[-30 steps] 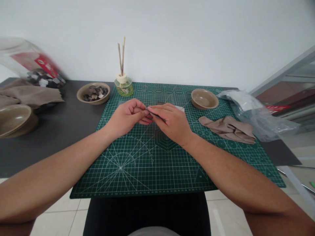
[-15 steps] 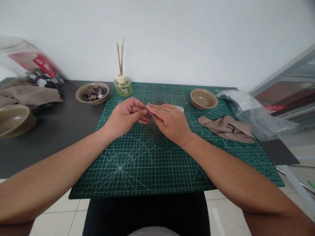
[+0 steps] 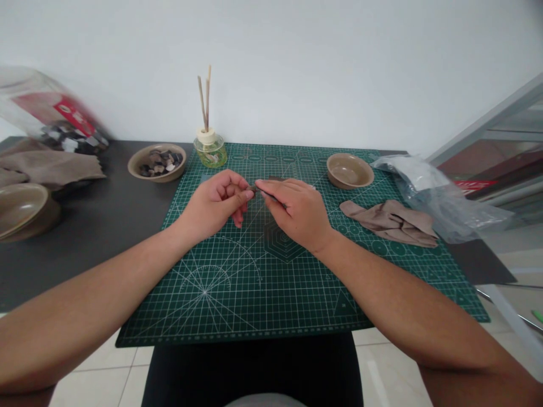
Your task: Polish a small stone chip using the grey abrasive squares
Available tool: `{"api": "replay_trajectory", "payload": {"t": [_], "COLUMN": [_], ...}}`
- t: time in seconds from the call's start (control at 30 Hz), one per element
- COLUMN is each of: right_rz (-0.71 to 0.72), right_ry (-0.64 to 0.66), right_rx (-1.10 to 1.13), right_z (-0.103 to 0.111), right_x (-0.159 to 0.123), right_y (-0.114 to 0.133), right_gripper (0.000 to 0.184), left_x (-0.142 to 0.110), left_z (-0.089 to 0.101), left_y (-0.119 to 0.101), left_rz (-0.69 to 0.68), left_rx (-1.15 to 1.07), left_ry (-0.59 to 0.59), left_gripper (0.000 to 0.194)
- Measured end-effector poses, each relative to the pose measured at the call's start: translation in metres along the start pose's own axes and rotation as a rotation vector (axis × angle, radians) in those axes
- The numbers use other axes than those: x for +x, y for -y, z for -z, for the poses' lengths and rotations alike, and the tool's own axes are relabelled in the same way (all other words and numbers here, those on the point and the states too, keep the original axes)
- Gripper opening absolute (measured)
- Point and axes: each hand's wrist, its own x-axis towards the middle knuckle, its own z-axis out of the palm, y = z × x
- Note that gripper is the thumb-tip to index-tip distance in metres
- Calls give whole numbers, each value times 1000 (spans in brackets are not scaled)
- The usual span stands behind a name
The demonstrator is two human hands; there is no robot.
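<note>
Above the middle of the green cutting mat (image 3: pixel 297 294) my two hands meet at the fingertips. My left hand (image 3: pixel 216 200) is closed, its thumb and forefinger pinching a small dark piece (image 3: pixel 254 188) whose kind is too small to make out. From the right, my right hand (image 3: pixel 297 209) closes over a thin, dark, flat thing (image 3: pixel 275 199) that shows only as an edge between thumb and fingers. Its fingertips lie against the small piece. Behind the right hand, a brown flat item (image 3: pixel 276 178) on the mat is mostly covered.
At the left are a bowl of dark and pale chips (image 3: pixel 156 177), another bowl (image 3: pixel 22 212), a brown cloth (image 3: pixel 51 164) and a bag (image 3: pixel 76 116). A reed diffuser (image 3: pixel 210 150) stands behind. Rightward lie a bowl (image 3: pixel 350 171), a cloth (image 3: pixel 390 221) and clear plastic (image 3: pixel 449 198).
The right fingers have drawn slightly right, and more of the small piece shows between the hands. The left hand's lower fingers have curled downward. The view has shifted a little.
</note>
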Motion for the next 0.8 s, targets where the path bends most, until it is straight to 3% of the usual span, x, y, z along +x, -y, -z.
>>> {"api": "replay_trajectory", "payload": {"t": [0.23,0.53,0.8], "right_rz": [69,-60,-21], "right_ry": [46,34,44], "right_rx": [-13,5,22], "right_z": [-2,-2,-3], "right_x": [1,1,-1], "right_y": [-2,-8,-2], "right_gripper": [32,28,30], "left_x": [0,2,4], "left_z": [-1,3,3], "left_y": [-1,7,10], "left_rz": [-7,-7,-1], "left_rx": [22,-91,-73], "left_ry": [-29,11,38], "left_gripper": [21,28,25]}}
